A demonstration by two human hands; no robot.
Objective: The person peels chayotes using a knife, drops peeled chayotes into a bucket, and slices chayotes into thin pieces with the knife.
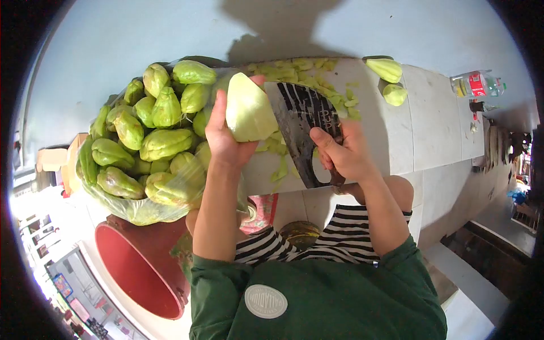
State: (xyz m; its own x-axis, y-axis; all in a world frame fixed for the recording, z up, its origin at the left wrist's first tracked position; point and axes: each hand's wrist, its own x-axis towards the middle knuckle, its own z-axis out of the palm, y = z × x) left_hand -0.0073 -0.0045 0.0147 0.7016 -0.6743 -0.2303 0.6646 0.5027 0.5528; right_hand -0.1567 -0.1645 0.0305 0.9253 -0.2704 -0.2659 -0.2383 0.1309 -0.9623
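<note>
My left hand (228, 141) is wrapped round a pale, peeled chayote (247, 110), holding it up over the tiled counter (368, 141). In my right hand (345, 153) is a broad, dark-bladed cleaver (300, 122), with wet streaks and bits stuck to the blade. The blade's edge lies close beside the chayote; I cannot tell whether they touch. Green peelings (300, 68) are scattered on the counter behind and under the blade. Left of my left hand, a clear plastic bag (141, 212) bulges with several unpeeled green chayotes (166, 144).
Two pale chayotes, one long (385, 69) and one smaller (395, 94), lie toward the counter's back right. A plastic bottle with a red label (477, 85) lies farther right. A red tub (139, 266) stands tilted below the bag. A wall (396, 28) runs behind the counter.
</note>
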